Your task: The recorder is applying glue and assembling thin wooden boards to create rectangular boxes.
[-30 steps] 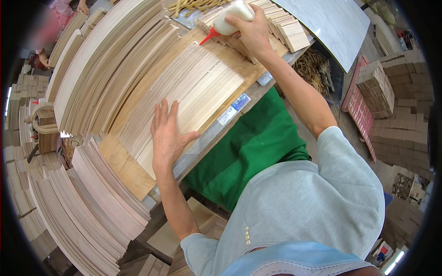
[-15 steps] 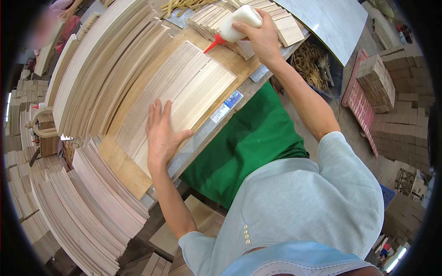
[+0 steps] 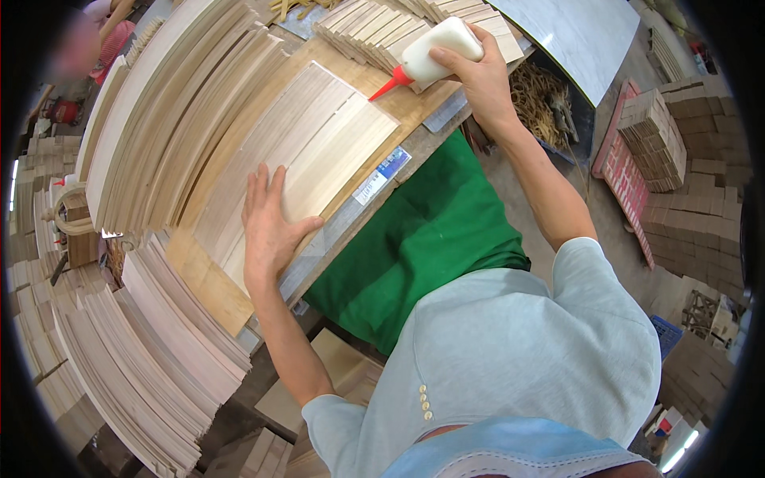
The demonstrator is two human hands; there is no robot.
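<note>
At left we see a stack of thin wooden boards (image 3: 171,119), with the left grip (image 3: 272,227) right of it, fingers apart and laid flat on the near part of a slatted wooden panel (image 3: 309,155), clamped on nothing. The panel lies on a plywood board (image 3: 205,291) atop the surface (image 3: 296,277). Farther right, the red nozzle (image 3: 390,84) of a white squeeze bottle (image 3: 438,52) points down at the panel's right end, and the right grip (image 3: 486,80) is clamped around the bottle. We judge this end more than half traced: a pale line seems to edge its far part, while the stretch toward the near corner appears left to cover. Compared with half a second ago, the nozzle has slid nearer along that end; the left grip keeps its place on the panel.
</note>
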